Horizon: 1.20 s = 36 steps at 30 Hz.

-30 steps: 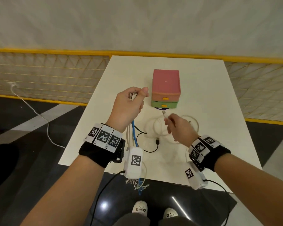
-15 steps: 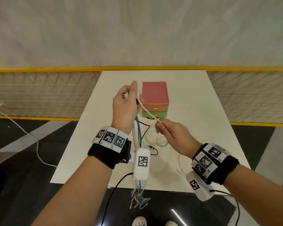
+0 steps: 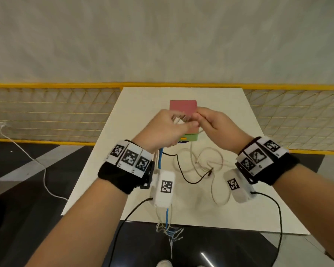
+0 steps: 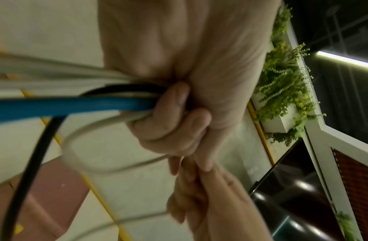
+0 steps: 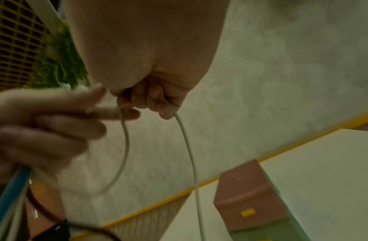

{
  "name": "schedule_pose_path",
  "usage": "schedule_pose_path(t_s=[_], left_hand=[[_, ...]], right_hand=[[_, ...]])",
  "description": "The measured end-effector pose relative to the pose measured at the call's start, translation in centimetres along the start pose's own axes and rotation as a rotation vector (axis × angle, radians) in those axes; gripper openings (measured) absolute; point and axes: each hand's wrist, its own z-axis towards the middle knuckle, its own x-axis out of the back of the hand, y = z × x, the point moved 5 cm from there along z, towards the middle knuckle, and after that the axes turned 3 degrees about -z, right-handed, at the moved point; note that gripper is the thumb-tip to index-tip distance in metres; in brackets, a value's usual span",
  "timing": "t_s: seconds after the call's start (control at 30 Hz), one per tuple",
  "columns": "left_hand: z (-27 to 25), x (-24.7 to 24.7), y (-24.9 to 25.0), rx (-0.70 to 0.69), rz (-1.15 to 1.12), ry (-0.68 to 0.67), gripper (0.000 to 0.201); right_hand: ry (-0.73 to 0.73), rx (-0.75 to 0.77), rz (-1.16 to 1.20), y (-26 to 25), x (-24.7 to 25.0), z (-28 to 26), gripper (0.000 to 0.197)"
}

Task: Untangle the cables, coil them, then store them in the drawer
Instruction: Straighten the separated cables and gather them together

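The left hand (image 3: 168, 130) grips a bundle of cables (image 4: 79, 101), fingers curled round it: blue, black and white strands hang down from the fist past the table's (image 3: 258, 199) near edge. The right hand (image 3: 214, 124), just beside the left and level with it, pinches the white cable (image 5: 187, 143). From that pinch the cable drops vertically to loose loops lying on the table's middle. The drawer box (image 3: 183, 106) stands behind both hands, toward the far edge. The next loop likely passes from right hand into the left fist.
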Motion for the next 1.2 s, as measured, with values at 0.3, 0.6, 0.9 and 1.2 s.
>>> schedule_pose_path(t_s=[0.3,0.6,0.9,1.2], left_hand=[[-0.6,9.0,-0.7,-0.117,-0.27,0.691,0.02],[-0.5,0.9,0.5,-0.333,0.285,0.265,0.02],[-1.2,9.3,-0.2,-0.281,-0.168,0.672,0.028],[-2.1,7.2,-2.4,-0.187,-0.002,0.44,0.02]], right_hand=[[-0.065,-0.091,-0.103,2.7,1.2,-1.5,0.036],[-0.048,0.078,-0.103,-1.9,0.7,0.9,0.023],[-0.121,-0.057,-0.123,-2.0,3.8,-2.0,0.025],[-0.694,-0.083,0.015,-7.1,-2.7,-6.3,0.015]])
